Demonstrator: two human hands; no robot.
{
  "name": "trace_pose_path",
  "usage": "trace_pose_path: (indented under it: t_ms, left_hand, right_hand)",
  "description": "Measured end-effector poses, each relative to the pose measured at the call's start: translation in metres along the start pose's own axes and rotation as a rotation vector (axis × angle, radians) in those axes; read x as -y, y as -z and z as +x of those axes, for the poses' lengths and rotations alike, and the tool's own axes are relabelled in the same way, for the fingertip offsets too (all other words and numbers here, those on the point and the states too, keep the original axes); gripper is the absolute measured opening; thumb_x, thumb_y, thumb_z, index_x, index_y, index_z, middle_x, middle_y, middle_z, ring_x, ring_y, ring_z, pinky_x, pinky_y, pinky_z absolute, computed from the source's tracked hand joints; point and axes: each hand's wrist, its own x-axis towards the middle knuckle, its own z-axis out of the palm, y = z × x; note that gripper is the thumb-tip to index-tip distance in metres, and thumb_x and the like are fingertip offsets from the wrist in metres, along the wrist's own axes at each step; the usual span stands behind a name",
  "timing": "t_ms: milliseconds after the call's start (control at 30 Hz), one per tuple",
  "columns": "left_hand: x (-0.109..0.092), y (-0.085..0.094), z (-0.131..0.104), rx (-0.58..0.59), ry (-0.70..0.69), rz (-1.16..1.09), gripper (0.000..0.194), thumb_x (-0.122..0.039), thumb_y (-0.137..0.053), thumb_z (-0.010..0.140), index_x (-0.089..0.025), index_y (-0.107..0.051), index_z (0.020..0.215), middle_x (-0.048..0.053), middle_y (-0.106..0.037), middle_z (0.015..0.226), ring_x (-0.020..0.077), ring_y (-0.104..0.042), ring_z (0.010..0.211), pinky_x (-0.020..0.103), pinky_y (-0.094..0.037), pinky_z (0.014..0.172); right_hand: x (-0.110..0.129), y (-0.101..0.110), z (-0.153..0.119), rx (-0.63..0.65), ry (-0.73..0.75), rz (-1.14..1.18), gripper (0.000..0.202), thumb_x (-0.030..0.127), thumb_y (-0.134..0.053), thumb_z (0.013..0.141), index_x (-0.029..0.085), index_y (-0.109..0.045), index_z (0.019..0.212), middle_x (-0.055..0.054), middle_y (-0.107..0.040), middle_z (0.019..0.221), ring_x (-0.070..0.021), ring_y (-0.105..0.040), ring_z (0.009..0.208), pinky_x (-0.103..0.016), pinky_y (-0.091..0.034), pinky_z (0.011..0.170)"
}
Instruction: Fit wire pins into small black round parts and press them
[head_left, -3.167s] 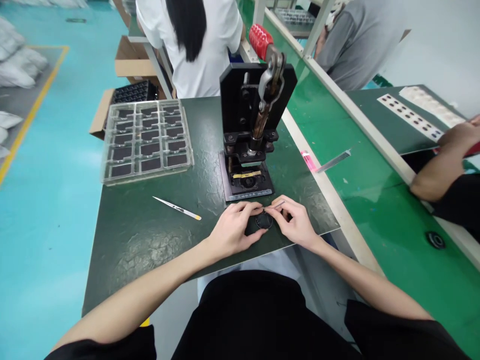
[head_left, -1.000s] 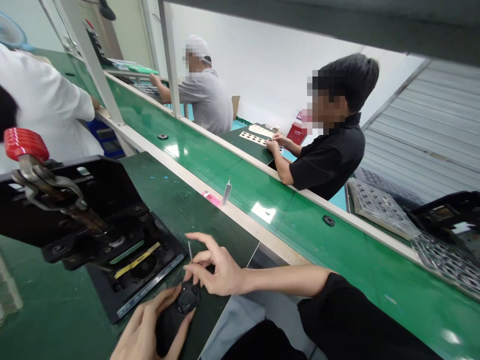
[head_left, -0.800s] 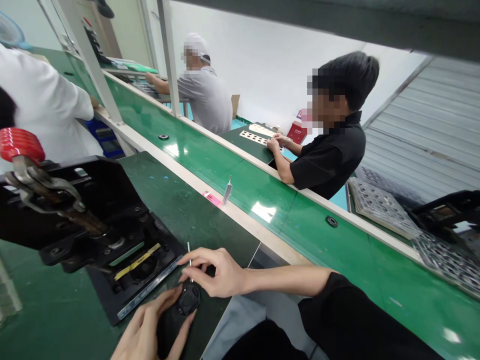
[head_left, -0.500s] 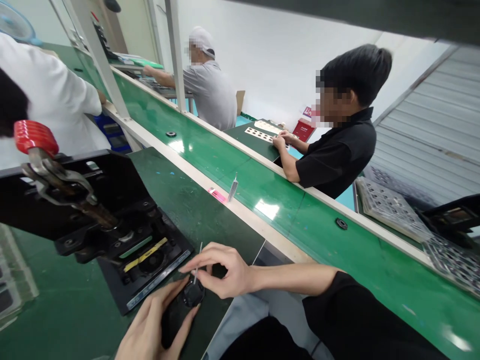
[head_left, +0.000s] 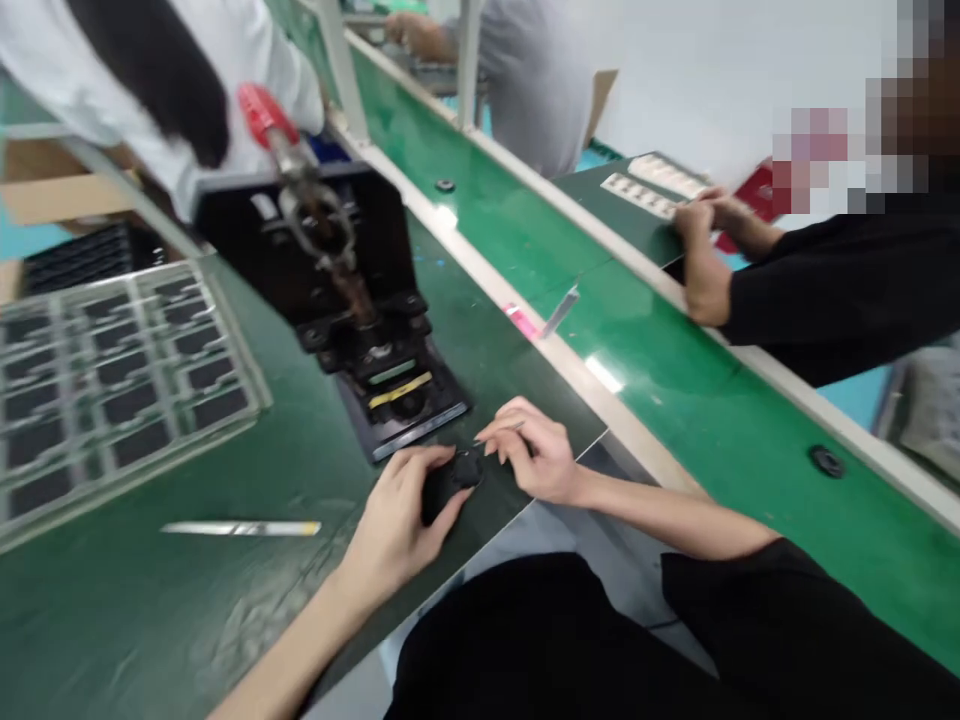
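My left hand (head_left: 401,515) grips a small round black part (head_left: 467,468) at the front edge of the green bench, thumb on one side and fingers on the other. Between the fingertips of my right hand (head_left: 536,452) is a thin metal rod (head_left: 514,428), lying nearly level with its tip just right of the black part. Blur hides the exact kind of the rod. Right behind both hands stands a black press fixture (head_left: 397,430) with a red-handled toggle clamp (head_left: 262,115); a yellow strip (head_left: 401,390) crosses its base.
At left lies a clear tray (head_left: 259,385) of dark flat pieces, with a white pen-like tool (head_left: 244,528) nearer me. A green conveyor (head_left: 645,350) carries black rings (head_left: 827,461). A pink item (head_left: 521,320) lies on its border. Co-workers sit across and at left.
The view has swung left and down, bringing the tray and pen-like tool into sight. My right hand has drawn away from the black part, and the rod has tipped from upright to nearly level.
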Motion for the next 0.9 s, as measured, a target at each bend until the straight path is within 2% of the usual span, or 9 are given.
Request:
trace_pose_path:
  t_ms: [133, 300, 500, 667, 900]
  left_hand:
    - [-0.0027, -0.0001, -0.004, 0.04, 0.022, -0.05, 0.033, -0.031, -0.069, 0.094, -0.02, -0.054, 0.122, 0.008, -0.072, 0.111, 0.0217, -0.069, 0.105, 0.036, -0.062, 0.09]
    - [-0.0057, 0.0005, -0.0049, 0.055, 0.004, -0.049, 0.034, -0.028, -0.069, 0.094, -0.02, -0.052, 0.122, 0.008, -0.07, 0.115, 0.0229, -0.066, 0.109, 0.039, -0.06, 0.093]
    - [-0.0065, -0.0003, -0.0051, 0.063, 0.002, -0.072, 0.034, -0.026, -0.067, 0.095, -0.02, -0.05, 0.124, 0.009, -0.07, 0.116, 0.023, -0.064, 0.108, 0.039, -0.059, 0.092]
    - [-0.0062, -0.0012, -0.0058, 0.07, 0.0, -0.069, 0.035, -0.027, -0.067, 0.095, -0.02, -0.049, 0.125, 0.008, -0.069, 0.117, 0.023, -0.063, 0.108, 0.039, -0.059, 0.093]
    - [-0.0061, -0.0006, -0.0059, 0.053, -0.02, -0.057, 0.037, -0.025, -0.069, 0.094, -0.019, -0.049, 0.124, 0.008, -0.069, 0.114, 0.0224, -0.063, 0.107, 0.038, -0.059, 0.091]
  right_hand:
    - [0.0026, -0.0009, -0.0033, 0.041, 0.059, 0.023, 0.026, 0.008, -0.052, 0.099, 0.02, -0.073, 0.106, -0.003, -0.07, 0.07, -0.0183, -0.063, 0.074, -0.034, -0.056, 0.068]
    - [0.0014, -0.0023, -0.0059, 0.034, -0.07, 0.016, 0.024, 0.006, -0.053, 0.098, 0.019, -0.072, 0.092, -0.005, -0.073, 0.08, -0.0163, -0.066, 0.077, -0.032, -0.058, 0.069]
    - [0.0014, -0.0042, -0.0027, 0.198, -0.098, 0.0, 0.023, 0.01, -0.055, 0.1, 0.019, -0.069, 0.085, -0.005, -0.075, 0.084, -0.0155, -0.069, 0.08, -0.031, -0.06, 0.073]
    - [0.0021, -0.0052, -0.0017, 0.27, -0.163, -0.026, 0.023, 0.014, -0.053, 0.102, 0.02, -0.069, 0.085, -0.005, -0.074, 0.085, -0.0161, -0.069, 0.082, -0.032, -0.06, 0.075]
    - [0.001, -0.0066, -0.0023, 0.263, -0.09, -0.047, 0.022, 0.012, -0.055, 0.1, 0.018, -0.07, 0.087, -0.005, -0.076, 0.083, -0.0162, -0.067, 0.08, -0.031, -0.059, 0.071]
